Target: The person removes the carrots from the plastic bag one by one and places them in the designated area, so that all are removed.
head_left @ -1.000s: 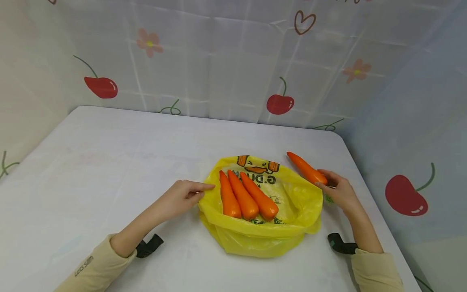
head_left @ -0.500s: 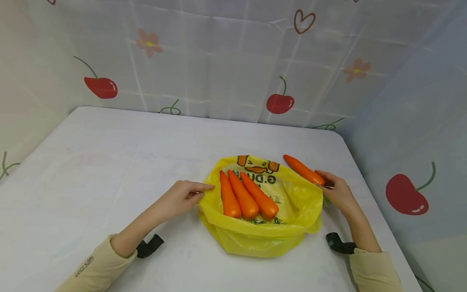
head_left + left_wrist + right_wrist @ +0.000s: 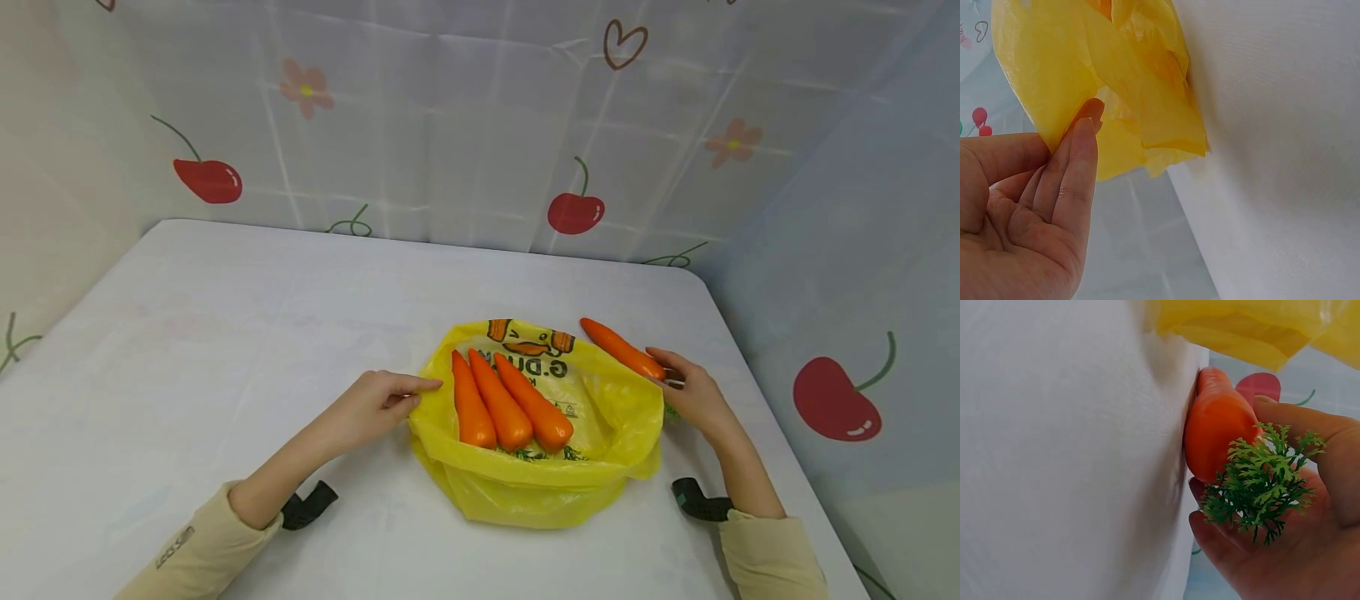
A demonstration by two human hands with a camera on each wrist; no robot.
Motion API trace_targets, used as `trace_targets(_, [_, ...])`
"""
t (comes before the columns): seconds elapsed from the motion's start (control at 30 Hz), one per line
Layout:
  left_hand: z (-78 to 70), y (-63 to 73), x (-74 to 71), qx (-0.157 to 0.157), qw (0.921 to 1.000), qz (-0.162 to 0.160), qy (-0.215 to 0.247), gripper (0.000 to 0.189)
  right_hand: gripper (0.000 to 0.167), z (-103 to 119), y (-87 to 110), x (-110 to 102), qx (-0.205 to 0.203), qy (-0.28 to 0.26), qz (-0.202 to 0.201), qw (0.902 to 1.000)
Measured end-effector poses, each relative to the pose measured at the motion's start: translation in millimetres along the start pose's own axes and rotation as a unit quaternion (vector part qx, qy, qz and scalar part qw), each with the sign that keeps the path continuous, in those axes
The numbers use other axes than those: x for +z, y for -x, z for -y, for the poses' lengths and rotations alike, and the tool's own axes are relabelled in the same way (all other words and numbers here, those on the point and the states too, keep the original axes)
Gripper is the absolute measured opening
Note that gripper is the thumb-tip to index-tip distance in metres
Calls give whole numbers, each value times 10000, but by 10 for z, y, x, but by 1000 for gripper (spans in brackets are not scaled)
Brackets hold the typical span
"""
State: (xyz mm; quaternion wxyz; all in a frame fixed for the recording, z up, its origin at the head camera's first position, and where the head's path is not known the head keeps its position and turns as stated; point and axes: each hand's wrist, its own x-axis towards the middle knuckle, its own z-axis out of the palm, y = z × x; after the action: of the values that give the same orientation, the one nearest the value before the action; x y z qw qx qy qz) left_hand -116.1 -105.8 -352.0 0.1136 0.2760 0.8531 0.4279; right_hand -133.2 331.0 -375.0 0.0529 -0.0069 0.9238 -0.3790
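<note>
A yellow plastic bag (image 3: 525,492) lies wide-mouthed on the table, a cartoon duck print showing inside. Three orange carrots (image 3: 501,408) rest side by side within it, with green tops at their thick ends. My left hand (image 3: 378,404) pinches the bag's left rim between thumb and fingers, as the left wrist view shows on the yellow film (image 3: 1054,69). Beyond the bag's right side, another carrot (image 3: 618,346) lies on the table. My right hand (image 3: 697,396) holds its thick end, thumb on one side and fingers on the other. Its leafy green top (image 3: 1263,481) sits before the palm.
The white table (image 3: 225,333) extends far to the left of the bag. A printed curtain (image 3: 465,125) with cherries and flowers hangs behind it, and another printed sheet (image 3: 840,317) stands along the right edge. A black wrist device (image 3: 701,500) sits at each forearm.
The outer carrot has shifted slightly left and nearer with my right hand, closer to the bag. My left hand, the bag and the carrots inside it have stayed in place.
</note>
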Motion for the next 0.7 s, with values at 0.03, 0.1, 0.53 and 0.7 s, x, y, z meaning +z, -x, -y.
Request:
trace_targets(0.03, [-4, 1, -1, 1, 10000, -4, -5, 33, 60, -27, -10, 4, -1, 34, -60, 10000])
trace_targets(0.1, [-13, 1, 0, -9, 10000, 1, -9, 33, 61, -109, -46, 17, -62, 130, -182, 9997])
trace_targets(0.53, [19, 1, 12, -25, 10000, 42, -3, 34, 86, -592, -249, 26, -554, 306, -517, 9967])
trace_targets(0.7, [17, 1, 13, -24, 10000, 27, -22, 35, 78, -422, -164, -7, -762, 535, -967, 9909])
